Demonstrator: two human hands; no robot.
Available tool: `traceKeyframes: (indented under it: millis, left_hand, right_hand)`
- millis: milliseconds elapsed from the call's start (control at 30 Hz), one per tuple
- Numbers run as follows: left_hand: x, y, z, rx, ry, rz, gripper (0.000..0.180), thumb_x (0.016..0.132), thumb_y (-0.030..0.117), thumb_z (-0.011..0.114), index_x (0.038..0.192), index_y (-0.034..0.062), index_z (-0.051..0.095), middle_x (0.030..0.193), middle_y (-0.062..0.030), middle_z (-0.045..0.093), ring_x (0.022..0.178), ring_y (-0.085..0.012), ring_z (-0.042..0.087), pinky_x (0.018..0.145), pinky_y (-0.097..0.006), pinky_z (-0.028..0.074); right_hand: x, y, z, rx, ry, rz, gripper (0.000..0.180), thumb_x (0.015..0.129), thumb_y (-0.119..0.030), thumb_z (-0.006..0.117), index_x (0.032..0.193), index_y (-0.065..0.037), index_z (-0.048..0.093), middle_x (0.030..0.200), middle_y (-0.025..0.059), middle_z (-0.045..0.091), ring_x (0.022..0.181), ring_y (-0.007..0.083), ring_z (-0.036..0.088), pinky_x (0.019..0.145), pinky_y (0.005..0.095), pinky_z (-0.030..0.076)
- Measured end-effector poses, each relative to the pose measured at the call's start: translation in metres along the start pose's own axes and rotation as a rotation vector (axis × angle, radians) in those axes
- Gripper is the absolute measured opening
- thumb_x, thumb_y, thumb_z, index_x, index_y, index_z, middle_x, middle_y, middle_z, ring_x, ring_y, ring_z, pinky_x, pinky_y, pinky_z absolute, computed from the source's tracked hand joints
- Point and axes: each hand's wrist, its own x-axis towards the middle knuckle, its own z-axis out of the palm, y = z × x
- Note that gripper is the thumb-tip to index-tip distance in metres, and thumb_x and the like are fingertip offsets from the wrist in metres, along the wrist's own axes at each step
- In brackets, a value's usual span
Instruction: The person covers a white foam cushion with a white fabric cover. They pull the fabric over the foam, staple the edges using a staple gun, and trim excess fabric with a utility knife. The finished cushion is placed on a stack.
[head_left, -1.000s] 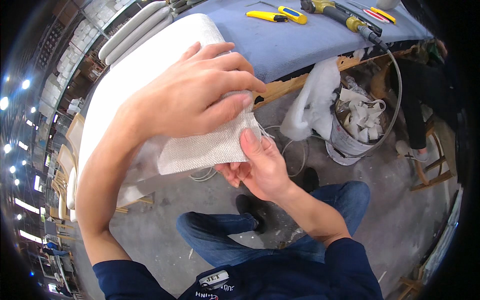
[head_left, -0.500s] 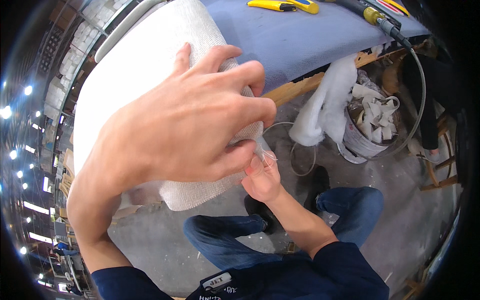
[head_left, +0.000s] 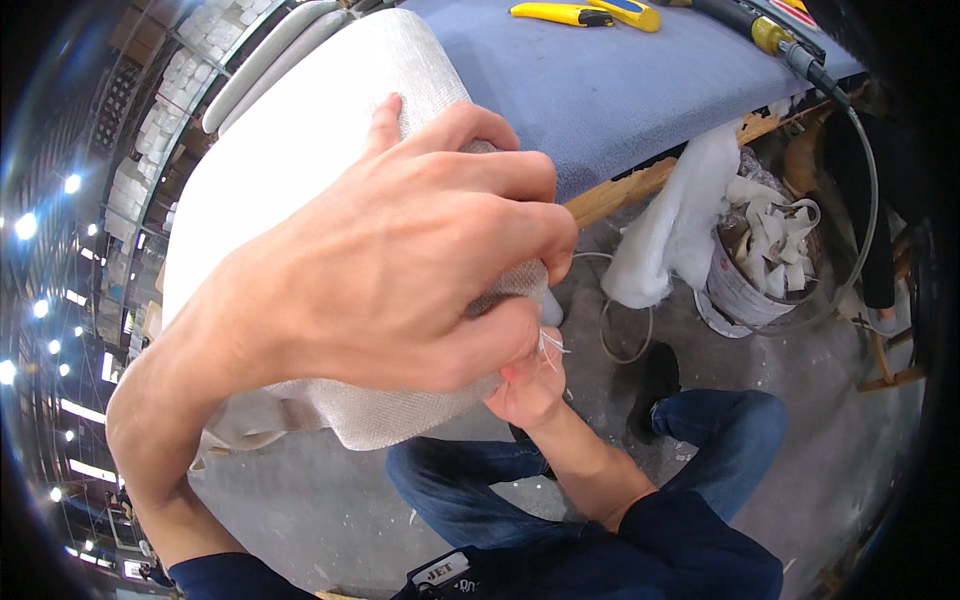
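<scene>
A padded piece covered in pale beige woven fabric (head_left: 415,65) rests at the near left of the blue surface, its left part washed out by glare. My left hand (head_left: 390,260) lies across it, fingers bent over the right edge and gripping the fabric. Below those fingertips, my right hand (head_left: 530,395) is closed at the fabric's edge, partly hidden by the left thumb. Loose white threads (head_left: 552,345) stick out between the two hands. The fabric's lower edge (head_left: 375,425) hangs free towards me.
On the blue padded surface (head_left: 560,90) lie yellow-handled cutters (head_left: 565,13) and an air tool (head_left: 770,35) with a hose (head_left: 868,190). White wadding (head_left: 665,230) hangs from its wooden edge. A bucket of scraps (head_left: 755,285) stands on the floor; another person's leg (head_left: 865,200) is at right.
The view has shifted, so the bench and bucket sit slightly further right and lower. Both hands keep their places on the fabric edge; the left fingers curl a little more.
</scene>
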Motion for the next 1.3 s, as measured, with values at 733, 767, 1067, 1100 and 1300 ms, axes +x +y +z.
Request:
traceKeyframes:
  millis: [733,767,1067,1100,1300]
  left_hand:
    - [-0.003,-0.009,-0.005,-0.096,-0.002,0.066,0.034,0.069,0.022,0.070,0.101,0.0094,0.074,0.102,-0.0100,0.063,0.100,-0.0295,0.067,0.124,-0.068,0.024]
    - [-0.002,-0.008,-0.004,-0.103,-0.020,0.051,0.035,0.069,0.022,0.071,0.101,0.0094,0.075,0.102,-0.0102,0.063,0.099,-0.0297,0.067,0.124,-0.067,0.025]
    - [0.004,-0.006,-0.007,-0.184,-0.024,0.027,0.031,0.066,0.019,0.075,0.095,0.0077,0.078,0.097,-0.0099,0.067,0.094,-0.0264,0.068,0.121,-0.066,0.027]
    - [0.005,-0.006,-0.008,-0.196,-0.043,0.028,0.031,0.066,0.018,0.075,0.095,0.0076,0.078,0.096,-0.0101,0.067,0.093,-0.0260,0.068,0.122,-0.065,0.027]
    - [0.006,-0.002,-0.007,-0.235,-0.037,0.059,0.026,0.070,0.019,0.078,0.094,0.0084,0.079,0.096,-0.0099,0.068,0.095,-0.0267,0.067,0.121,-0.064,0.028]
  right_hand:
    - [0.026,-0.003,-0.017,-0.150,-0.113,-0.096,0.041,0.107,-0.033,0.062,0.118,0.006,0.071,0.121,0.0091,0.064,0.097,0.0144,0.063,0.071,0.0278,0.052]
    - [0.026,-0.004,-0.017,-0.141,-0.120,-0.087,0.040,0.107,-0.032,0.062,0.117,0.006,0.072,0.119,0.0087,0.064,0.096,0.0144,0.063,0.070,0.0278,0.052]
    - [0.028,0.005,-0.003,0.120,-0.012,0.024,0.034,0.105,-0.028,0.065,0.112,0.005,0.073,0.118,0.0082,0.065,0.087,0.0115,0.063,0.063,0.0253,0.052]
    - [0.028,0.007,-0.004,0.142,-0.023,0.027,0.032,0.105,-0.027,0.066,0.111,0.004,0.073,0.117,0.0080,0.066,0.086,0.0112,0.063,0.063,0.0252,0.052]
    - [0.025,0.018,-0.012,0.223,-0.065,0.008,0.027,0.104,-0.025,0.068,0.108,0.001,0.072,0.111,0.0063,0.067,0.085,0.0106,0.064,0.063,0.0257,0.052]
